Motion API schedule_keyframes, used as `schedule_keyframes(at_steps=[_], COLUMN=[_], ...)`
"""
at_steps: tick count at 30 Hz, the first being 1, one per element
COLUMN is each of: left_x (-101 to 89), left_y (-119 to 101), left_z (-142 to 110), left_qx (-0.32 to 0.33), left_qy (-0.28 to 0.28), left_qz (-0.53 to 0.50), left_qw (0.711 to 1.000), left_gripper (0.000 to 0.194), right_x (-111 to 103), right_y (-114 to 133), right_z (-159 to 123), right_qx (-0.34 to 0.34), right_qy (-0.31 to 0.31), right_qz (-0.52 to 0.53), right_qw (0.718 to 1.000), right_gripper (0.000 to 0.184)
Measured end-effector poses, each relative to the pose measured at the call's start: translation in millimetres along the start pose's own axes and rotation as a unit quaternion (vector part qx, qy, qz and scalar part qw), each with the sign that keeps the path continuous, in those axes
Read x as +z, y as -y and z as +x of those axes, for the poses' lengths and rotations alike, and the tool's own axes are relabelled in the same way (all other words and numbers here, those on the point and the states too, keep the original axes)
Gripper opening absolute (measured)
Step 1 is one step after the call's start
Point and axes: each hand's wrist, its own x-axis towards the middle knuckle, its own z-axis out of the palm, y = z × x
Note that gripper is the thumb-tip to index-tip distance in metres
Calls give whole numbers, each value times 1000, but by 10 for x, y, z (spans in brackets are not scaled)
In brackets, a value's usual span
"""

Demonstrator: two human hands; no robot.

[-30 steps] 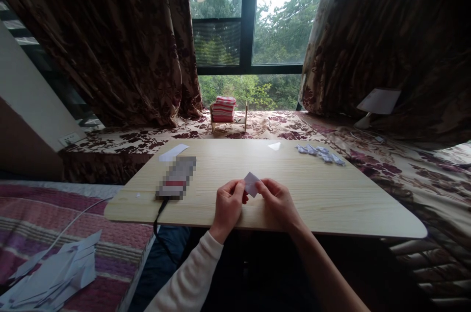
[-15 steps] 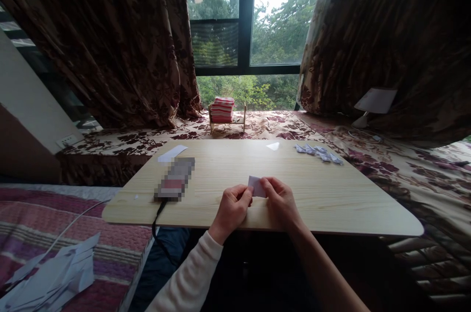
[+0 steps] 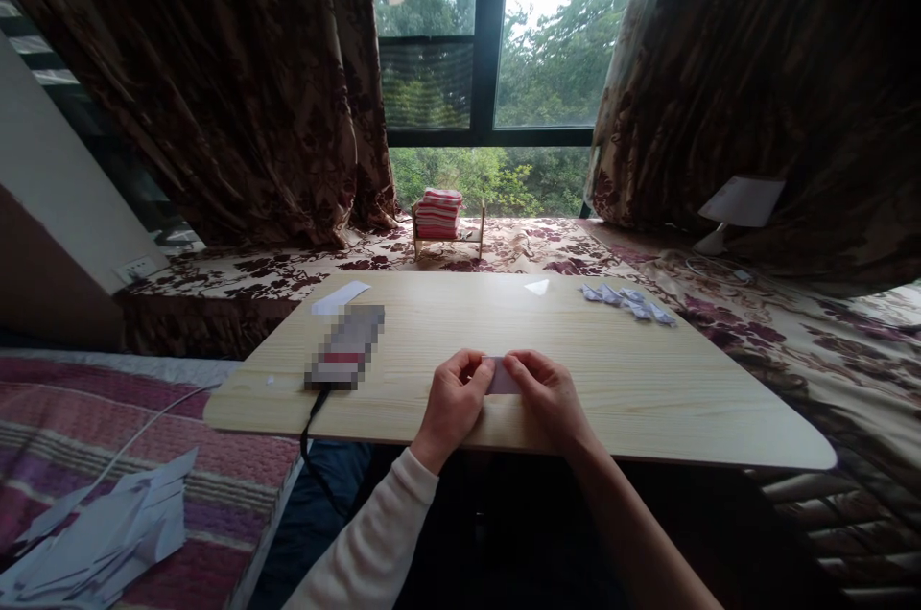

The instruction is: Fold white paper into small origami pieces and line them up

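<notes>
Over the surface, L hand & R hand have grips clamped on paper piece, opp. sides, prob. for control.

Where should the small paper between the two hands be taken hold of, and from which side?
The small paper is probably best pinched by its opposite side edges: left hand from the left, right hand from the right. It looks thin and flat, and its middle and near edge show uncovered between the hands.
</notes>
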Motion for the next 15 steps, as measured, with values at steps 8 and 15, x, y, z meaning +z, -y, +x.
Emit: schedule_keyframes(at_steps=[8,15], left_x=[-4,14], left_y=[9,-7], left_z=[0,-17], left_qx=[1,-3], left_qy=[-9,-13], left_qz=[-10,-11], left_qw=[1000,1000], left_gripper=[20,22], right_x=[-1,28], right_y=[14,-20], right_z=[5,-1], right_qx=[-3,-13], right_qy=[16,9], right_qz=[-10,-25], right_qw=[1000,1000], right_gripper=[29,28])
